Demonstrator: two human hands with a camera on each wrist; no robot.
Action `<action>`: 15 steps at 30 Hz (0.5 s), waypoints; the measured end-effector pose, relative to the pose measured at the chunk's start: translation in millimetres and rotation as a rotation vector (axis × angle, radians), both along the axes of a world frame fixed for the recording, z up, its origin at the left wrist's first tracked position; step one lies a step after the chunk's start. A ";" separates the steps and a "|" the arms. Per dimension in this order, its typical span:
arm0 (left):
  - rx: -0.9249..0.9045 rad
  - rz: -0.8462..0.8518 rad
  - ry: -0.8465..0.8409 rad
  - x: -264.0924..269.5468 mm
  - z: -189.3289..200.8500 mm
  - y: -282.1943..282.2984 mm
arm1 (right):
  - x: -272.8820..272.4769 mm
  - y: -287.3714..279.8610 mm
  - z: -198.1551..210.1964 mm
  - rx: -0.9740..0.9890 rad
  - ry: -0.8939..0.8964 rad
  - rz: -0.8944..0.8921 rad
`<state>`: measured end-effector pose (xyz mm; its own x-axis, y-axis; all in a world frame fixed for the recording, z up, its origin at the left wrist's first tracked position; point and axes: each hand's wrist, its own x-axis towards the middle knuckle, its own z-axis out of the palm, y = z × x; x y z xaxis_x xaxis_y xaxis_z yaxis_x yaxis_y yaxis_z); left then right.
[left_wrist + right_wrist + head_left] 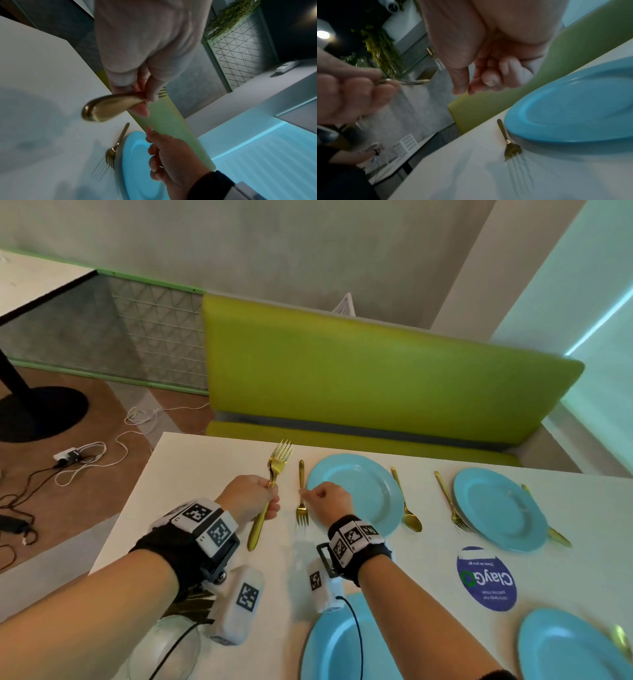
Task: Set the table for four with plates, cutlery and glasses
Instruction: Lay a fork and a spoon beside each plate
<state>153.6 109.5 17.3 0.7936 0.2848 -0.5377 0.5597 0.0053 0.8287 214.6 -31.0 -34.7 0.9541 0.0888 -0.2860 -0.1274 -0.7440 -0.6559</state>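
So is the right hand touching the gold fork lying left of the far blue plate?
Apart. Right wrist view: the right hand has curled fingertips clear above the gold fork, which lies free on the table.

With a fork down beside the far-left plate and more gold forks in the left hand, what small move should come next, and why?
Probably the right hand pulls away from the laid fork, which lies flat on the table beside the plate, and takes one from the forks gripped in the left hand. The near plates show no fork beside them.
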 end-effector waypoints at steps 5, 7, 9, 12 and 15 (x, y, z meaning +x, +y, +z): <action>0.001 -0.090 -0.054 -24.2 21.3 -26.4 | -46.1 -22.2 36.5 0.199 0.000 -0.062; -0.017 -0.138 -0.079 -38.1 30.2 -38.4 | -70.4 -31.1 51.2 0.311 0.021 -0.089; -0.052 -0.188 -0.108 -53.1 38.2 -50.7 | -93.9 -40.3 63.4 0.377 0.036 -0.101; -0.092 -0.269 -0.135 -77.0 45.7 -68.5 | -127.7 -53.8 79.1 0.437 0.057 -0.135; -0.123 -0.339 -0.151 -100.0 47.0 -86.8 | -158.0 -69.8 86.3 0.470 0.065 -0.192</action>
